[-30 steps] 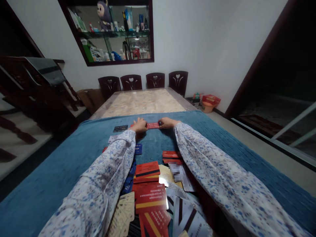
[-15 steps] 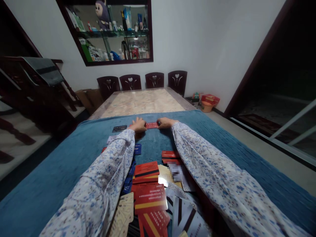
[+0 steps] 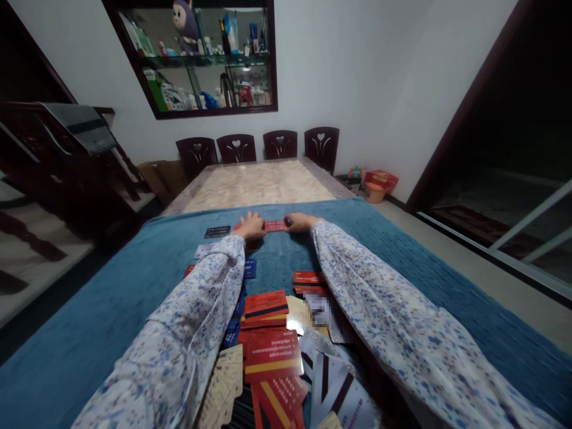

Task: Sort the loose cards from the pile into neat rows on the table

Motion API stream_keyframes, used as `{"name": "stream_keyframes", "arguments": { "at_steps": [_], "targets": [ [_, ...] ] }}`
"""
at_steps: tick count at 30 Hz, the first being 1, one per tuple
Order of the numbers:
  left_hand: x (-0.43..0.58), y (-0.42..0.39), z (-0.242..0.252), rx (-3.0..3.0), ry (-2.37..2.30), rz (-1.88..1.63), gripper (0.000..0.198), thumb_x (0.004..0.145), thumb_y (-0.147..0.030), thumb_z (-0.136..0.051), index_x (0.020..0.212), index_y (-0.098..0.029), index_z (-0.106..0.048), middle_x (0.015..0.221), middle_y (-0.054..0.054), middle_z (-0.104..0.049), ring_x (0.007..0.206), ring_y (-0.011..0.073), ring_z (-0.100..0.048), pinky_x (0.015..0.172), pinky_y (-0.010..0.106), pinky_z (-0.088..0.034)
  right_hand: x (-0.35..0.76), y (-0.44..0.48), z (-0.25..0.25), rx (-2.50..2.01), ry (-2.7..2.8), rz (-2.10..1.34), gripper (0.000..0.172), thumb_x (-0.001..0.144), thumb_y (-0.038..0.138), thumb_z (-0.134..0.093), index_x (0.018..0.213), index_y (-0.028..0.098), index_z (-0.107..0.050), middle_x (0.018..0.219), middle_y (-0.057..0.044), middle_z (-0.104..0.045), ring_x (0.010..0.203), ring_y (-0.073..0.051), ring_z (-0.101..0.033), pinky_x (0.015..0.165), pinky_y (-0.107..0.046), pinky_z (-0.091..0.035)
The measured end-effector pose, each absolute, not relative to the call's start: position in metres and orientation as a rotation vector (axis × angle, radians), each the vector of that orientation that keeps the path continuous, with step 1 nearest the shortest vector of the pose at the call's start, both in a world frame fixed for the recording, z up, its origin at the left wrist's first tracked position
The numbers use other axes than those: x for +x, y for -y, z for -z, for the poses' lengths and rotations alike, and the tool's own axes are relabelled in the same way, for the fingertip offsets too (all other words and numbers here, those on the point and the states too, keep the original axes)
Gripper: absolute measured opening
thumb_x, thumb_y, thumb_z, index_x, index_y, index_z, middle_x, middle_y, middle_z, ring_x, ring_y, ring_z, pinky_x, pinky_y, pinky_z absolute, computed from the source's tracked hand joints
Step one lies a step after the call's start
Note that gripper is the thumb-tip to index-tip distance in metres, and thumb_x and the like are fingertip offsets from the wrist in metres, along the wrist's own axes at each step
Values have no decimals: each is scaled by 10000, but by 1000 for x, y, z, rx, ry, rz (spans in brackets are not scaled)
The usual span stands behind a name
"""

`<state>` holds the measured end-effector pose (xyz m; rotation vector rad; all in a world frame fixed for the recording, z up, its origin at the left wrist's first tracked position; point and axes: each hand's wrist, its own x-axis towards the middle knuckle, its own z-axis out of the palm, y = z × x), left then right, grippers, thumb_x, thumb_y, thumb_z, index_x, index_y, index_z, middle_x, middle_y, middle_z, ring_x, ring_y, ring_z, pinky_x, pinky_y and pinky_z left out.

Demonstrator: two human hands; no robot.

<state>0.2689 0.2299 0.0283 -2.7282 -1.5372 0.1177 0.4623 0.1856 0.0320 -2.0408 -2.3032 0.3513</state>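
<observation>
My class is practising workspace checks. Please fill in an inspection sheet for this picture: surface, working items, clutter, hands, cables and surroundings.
Surface: blue cloth over the near part of the table; patterned tabletop shows beyond.
Working items: red card lying between the hands; black card and blue card nearer; overlapping red, cream and silvery cards closest to the wearer.
Clutter: plush toy and assorted containers on shelves; orange tub on the floor.
Hands: left hand and right hand at opposite ends of the red card; grip unclear.
Cables: nothing seen.
Surroundings: four dark chairs, white wall.
</observation>
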Motion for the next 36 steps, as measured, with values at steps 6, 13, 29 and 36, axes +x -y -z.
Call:
{"name": "stream_keyframes", "arguments": {
  "at_steps": [6, 13, 29, 36],
  "targets": [
    [266, -226, -28, -2724, 1524, -81, 332, 862, -257, -615, 1180, -218, -703, 1387, 162, -540, 1360, 394, -399, 1092, 589, -391, 464, -189, -26, -2030, 2293, -307, 446, 898, 328, -708, 1318, 181, -686, 1251, -122, -754, 1105, -231, -713, 875, -237, -515],
    [263, -218, -31, -2735, 1526, -80, 346, 866, -241, -619, 1203, -201, -684, 1411, 176, -520, 1385, 394, -388, 1104, 589, -379, 465, -189, -24, -2037, 2289, -282, 472, 914, 330, -694, 1349, 150, -660, 1272, -136, -743, 1147, -234, -702, 888, -230, -508],
    [250, -197, -34, -2662, 1571, 27, 307, 907, -233, -566, 1200, -191, -646, 1396, 172, -503, 1340, 370, -412, 1044, 530, -414, 466, -169, -31, -1992, 2256, -296, 510, 894, 307, -724, 1371, 148, -639, 1188, -121, -768, 1094, -234, -719, 885, -238, -509],
    [244, -179, -41, -2647, 1578, 51, 272, 927, -240, -549, 1179, -206, -645, 1355, 157, -519, 1339, 361, -407, 1036, 515, -399, 468, -161, -33, -1999, 2272, -273, 515, 909, 308, -711, 1395, 167, -616, 1191, -101, -769, 1106, -218, -715, 877, -231, -509]
  ]
}}
